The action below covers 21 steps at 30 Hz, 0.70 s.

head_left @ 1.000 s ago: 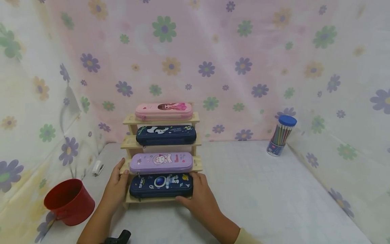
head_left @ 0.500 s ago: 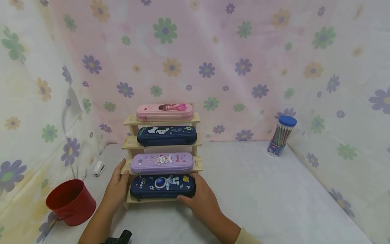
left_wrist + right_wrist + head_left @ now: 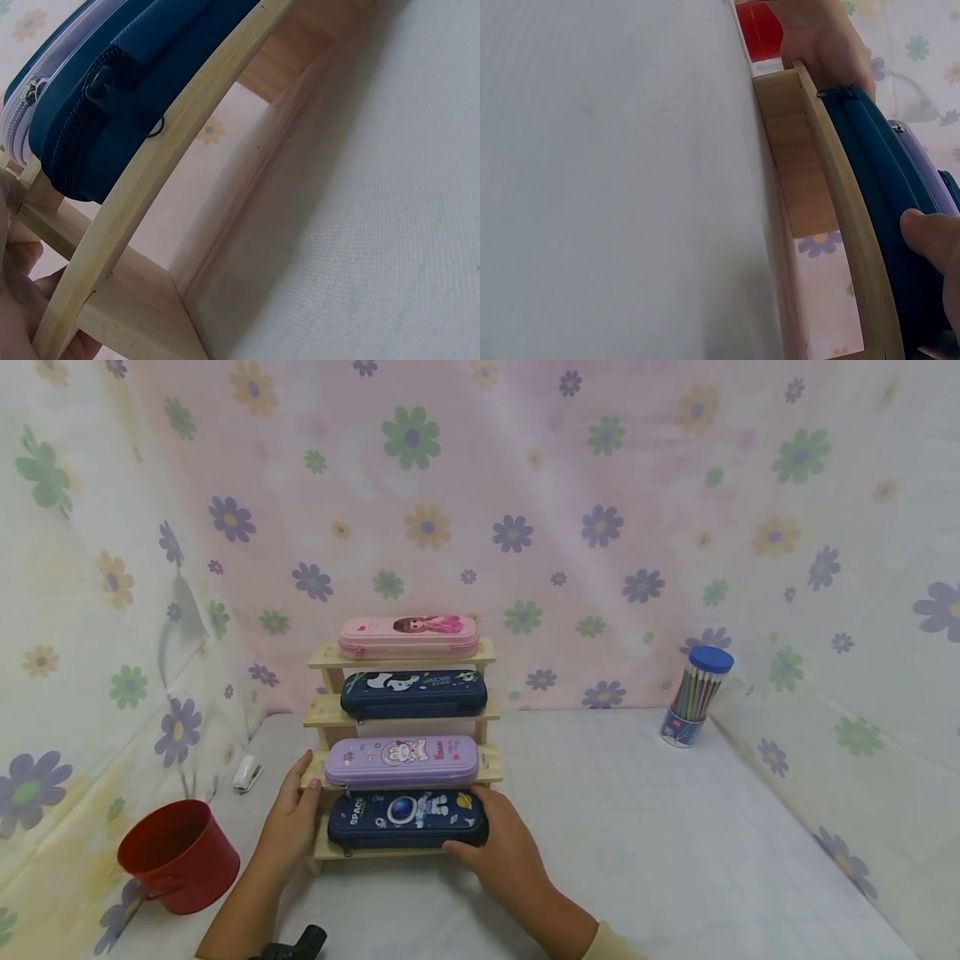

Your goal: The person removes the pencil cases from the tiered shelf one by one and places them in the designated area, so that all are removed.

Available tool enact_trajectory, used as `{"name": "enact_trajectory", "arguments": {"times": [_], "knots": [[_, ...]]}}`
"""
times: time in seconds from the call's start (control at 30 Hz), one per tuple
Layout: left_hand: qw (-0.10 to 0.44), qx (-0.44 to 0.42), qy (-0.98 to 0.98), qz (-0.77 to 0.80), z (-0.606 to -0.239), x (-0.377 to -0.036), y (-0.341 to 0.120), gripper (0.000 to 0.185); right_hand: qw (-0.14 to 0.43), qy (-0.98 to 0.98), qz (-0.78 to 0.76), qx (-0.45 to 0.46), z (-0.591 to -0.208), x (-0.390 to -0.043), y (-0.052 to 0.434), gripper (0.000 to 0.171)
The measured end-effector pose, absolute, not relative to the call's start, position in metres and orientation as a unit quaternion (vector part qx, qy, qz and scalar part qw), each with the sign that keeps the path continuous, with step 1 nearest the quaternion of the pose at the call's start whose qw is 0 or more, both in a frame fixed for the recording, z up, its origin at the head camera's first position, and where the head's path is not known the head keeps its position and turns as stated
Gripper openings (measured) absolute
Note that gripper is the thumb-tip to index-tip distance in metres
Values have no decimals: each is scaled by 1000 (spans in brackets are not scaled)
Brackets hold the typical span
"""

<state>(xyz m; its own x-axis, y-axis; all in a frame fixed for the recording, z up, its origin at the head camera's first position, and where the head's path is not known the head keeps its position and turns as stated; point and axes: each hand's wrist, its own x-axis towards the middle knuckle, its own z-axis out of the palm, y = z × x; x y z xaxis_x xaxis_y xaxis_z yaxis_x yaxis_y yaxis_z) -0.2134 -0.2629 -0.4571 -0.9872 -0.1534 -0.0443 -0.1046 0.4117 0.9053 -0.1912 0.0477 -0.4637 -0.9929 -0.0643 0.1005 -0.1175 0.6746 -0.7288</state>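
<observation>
A four-tier wooden rack [image 3: 318, 850] stands left of centre in the head view. My left hand [image 3: 291, 822] grips its left side near the lower tiers; in the left wrist view, fingers [image 3: 22, 300] reach round the wood. On the bottom tier lies a navy pencil case [image 3: 367, 837] with an astronaut and "SPACE" on its lid. My right hand [image 3: 510, 847] holds that case by its right end, thumb on the front face. Above it sit a purple pencil case [image 3: 360, 760], a dark panda pencil case [image 3: 412, 703] and, on top, a pink pencil case [image 3: 367, 639].
A red bucket [image 3: 202, 872] stands at the left, in front of a small white stapler-like object [image 3: 244, 774]. At the back right is a pencil tub [image 3: 684, 727] with a blue lid. Flowered cloth [image 3: 555, 510] hangs behind and on both sides of the white-covered table [image 3: 637, 843].
The astronaut pencil case has shifted slightly right on the bottom tier along with my right hand. My left hand keeps its grip on the rack. The head view has shifted a little.
</observation>
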Motion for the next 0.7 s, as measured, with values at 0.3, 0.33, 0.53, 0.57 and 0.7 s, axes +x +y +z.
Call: {"name": "enact_trajectory", "arguments": {"times": [0.3, 0.33, 0.53, 0.57, 0.7], "knots": [[12, 91, -839, -536, -456, -215, -263, 63, 33, -914, 399, 65, -466, -191, 53, 91], [11, 91, -839, -536, -457, -215, -263, 63, 34, -914, 399, 67, -466, -191, 54, 91], [10, 86, -836, -542, -458, -215, -264, 64, 46, -912, 401, 78, -466, -191, 58, 91], [10, 84, -835, -543, -459, -215, -264, 64, 47, -911, 401, 80, -466, -191, 59, 91], [10, 79, -834, -546, -459, -215, -266, 65, 54, -909, 403, 90, -468, -191, 62, 90]]}}
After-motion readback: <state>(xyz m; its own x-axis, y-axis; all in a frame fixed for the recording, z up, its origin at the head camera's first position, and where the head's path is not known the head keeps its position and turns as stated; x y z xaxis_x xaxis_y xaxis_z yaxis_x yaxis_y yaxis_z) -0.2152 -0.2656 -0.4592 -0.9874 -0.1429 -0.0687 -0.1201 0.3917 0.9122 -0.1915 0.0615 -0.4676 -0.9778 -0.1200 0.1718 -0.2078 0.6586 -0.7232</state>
